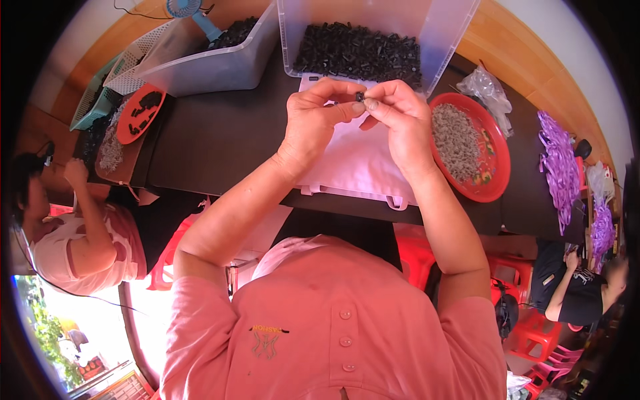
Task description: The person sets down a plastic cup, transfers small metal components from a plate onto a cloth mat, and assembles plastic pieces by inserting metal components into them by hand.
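Both my hands meet over a pale pink cloth (360, 160) laid on the dark table. A small black piece (360, 97) sits between my fingertips; its exact kind is too small to make out. My left hand (319, 112) pinches it from the left with thumb and forefinger. From the other side, the thumb and fingers of my right hand (400, 117) close on the same piece. Just beyond my hands stands a clear plastic bin (440, 40) holding many small black parts (360, 50). Close to my right hand is a red plate (497, 180) of small greyish pieces (457, 140).
Another clear bin (220, 73) with black parts and a blue fan (187, 8) stand back left. An orange-red tray (143, 113) of black pieces lies near baskets. Purple strips (560, 167) and a plastic bag (487, 90) lie right. People sit at left (87, 247) and right (580, 293).
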Action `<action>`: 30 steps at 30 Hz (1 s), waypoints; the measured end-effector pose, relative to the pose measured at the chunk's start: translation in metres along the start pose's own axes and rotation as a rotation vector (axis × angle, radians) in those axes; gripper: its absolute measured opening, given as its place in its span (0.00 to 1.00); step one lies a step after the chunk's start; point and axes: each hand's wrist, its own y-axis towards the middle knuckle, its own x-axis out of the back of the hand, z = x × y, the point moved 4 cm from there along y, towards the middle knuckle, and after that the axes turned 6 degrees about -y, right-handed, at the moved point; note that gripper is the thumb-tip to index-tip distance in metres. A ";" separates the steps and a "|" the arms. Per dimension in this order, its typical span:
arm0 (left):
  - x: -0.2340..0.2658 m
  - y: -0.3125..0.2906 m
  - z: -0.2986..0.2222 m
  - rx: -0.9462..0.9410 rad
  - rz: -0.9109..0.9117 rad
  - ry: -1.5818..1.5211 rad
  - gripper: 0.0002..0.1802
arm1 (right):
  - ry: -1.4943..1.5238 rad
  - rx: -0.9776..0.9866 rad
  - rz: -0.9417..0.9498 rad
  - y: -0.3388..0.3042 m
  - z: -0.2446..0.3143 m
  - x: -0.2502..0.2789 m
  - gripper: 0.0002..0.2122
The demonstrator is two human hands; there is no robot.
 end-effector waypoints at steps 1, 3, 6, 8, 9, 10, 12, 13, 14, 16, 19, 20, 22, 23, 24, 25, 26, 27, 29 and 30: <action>0.001 0.001 0.002 0.037 -0.010 -0.051 0.09 | 0.003 0.002 -0.001 0.000 -0.001 0.000 0.02; 0.001 0.003 0.004 0.075 -0.015 -0.105 0.09 | -0.045 -0.022 -0.005 0.001 -0.005 0.002 0.02; 0.004 0.006 0.006 0.130 -0.089 -0.202 0.09 | -0.096 -0.034 -0.059 0.001 -0.005 0.004 0.03; 0.006 0.009 0.004 0.175 -0.026 -0.138 0.11 | -0.112 -0.013 -0.070 0.001 -0.005 0.008 0.03; 0.007 0.010 0.004 0.180 -0.025 -0.142 0.11 | -0.124 0.009 -0.077 0.001 -0.005 0.010 0.03; 0.006 0.011 0.003 0.164 0.012 -0.113 0.11 | -0.126 0.003 -0.079 0.001 -0.004 0.011 0.03; 0.007 0.012 0.007 0.154 0.047 -0.085 0.11 | -0.228 0.063 -0.104 0.002 0.000 0.011 0.03; 0.007 0.012 0.011 0.167 0.062 -0.079 0.10 | -0.228 0.055 -0.105 0.002 -0.004 0.012 0.03; 0.007 0.014 0.013 0.174 0.079 -0.072 0.09 | -0.259 0.078 -0.113 0.003 -0.005 0.014 0.03; 0.007 0.017 0.017 0.214 0.099 -0.045 0.09 | -0.289 0.095 -0.123 0.006 -0.009 0.017 0.03; 0.002 0.016 0.008 0.243 0.148 -0.006 0.08 | -0.400 0.142 -0.115 0.005 -0.002 0.013 0.03; 0.001 0.017 0.009 0.257 0.168 0.013 0.08 | -0.443 0.144 -0.093 0.005 -0.001 0.012 0.03; 0.003 0.020 0.013 0.266 0.174 0.005 0.07 | -0.487 0.144 -0.066 0.007 -0.003 0.011 0.04; 0.004 0.021 0.016 0.272 0.184 0.000 0.07 | -0.552 0.198 -0.061 0.007 -0.002 0.011 0.04; 0.005 0.021 0.018 0.273 0.182 -0.002 0.07 | -0.617 0.254 -0.055 0.007 -0.002 0.011 0.05; 0.005 0.020 0.019 0.267 0.189 0.009 0.07 | -0.618 0.252 -0.053 0.008 -0.003 0.010 0.05; 0.006 0.019 0.020 0.263 0.196 0.020 0.07 | -0.717 0.369 -0.055 0.006 -0.001 0.007 0.05; 0.007 0.019 0.021 0.264 0.195 0.017 0.07 | -0.814 0.487 -0.057 0.003 0.001 0.003 0.06; 0.012 0.018 0.022 0.280 0.154 -0.020 0.06 | -0.780 0.499 -0.022 0.002 0.001 -0.005 0.07; 0.015 0.019 0.024 0.280 0.150 -0.024 0.06 | -0.743 0.514 0.010 0.001 0.001 -0.009 0.07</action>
